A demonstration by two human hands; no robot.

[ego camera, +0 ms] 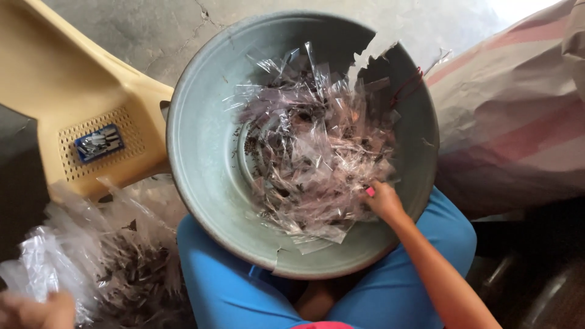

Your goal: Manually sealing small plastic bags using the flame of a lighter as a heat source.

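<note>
Floor (152, 30): grey cracked concrete, seen at top behind the basin. Basin (207, 176): large round grey-green plastic, resting on the person's lap in blue trousers (225, 286); rim cracked and chipped at upper right and at the lower edge. Contents: heap of small clear plastic bags (317, 146) with dark bits among them, piled right of centre; left inner wall bare.

Right hand (382, 201): inside the basin at the heap's lower right edge, grip closed into the bags.

Left hand (36, 311): lower left corner, blurred, grip closed on a bundle of clear bags (42, 268).

Left of basin: yellow plastic stool (79, 85) touching the rim, a small blue box (99, 143) on its perforated seat.

Right of basin: striped woven sack (518, 122), close against the rim.
</note>
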